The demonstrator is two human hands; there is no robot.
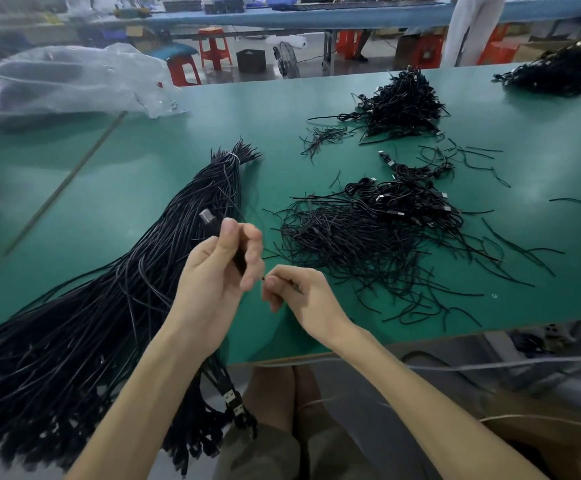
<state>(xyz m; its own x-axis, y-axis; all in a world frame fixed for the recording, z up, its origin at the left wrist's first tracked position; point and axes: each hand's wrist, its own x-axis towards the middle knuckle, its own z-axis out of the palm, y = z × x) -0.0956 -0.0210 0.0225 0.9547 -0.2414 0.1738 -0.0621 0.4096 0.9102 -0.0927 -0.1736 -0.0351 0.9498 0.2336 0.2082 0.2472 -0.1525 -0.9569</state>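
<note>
1. Left hand (pixel 219 268) is raised over the near part of the green table (pixel 192 109), fingers curled round a black cable (pixel 239 263) and gripping it tight.
2. The cable's USB plug (pixel 207 216) sticks up and to the left out of the fist, above the thumb.
3. Right hand (pixel 299 296) is just beside the left, thumb and forefinger pinching a thin black twist tie (pixel 264 278). The tie's tip points at the left fingers. It is close, but contact cannot be told.
4. Big cable bundle (pixel 109 289) lies on the table left of the hands, running from the near-left edge to a far end bound with a white band (pixel 233 157). Its plug ends hang over the table edge by the lap.
5. Loose heap of ties and coiled cables (pixel 368 230) sits right of the hands. A second heap (pixel 400 105) is farther back, and a third heap (pixel 559 74) is at the far right corner.
6. Clear plastic bag (pixel 57 81) lies at the table's far left.
</note>
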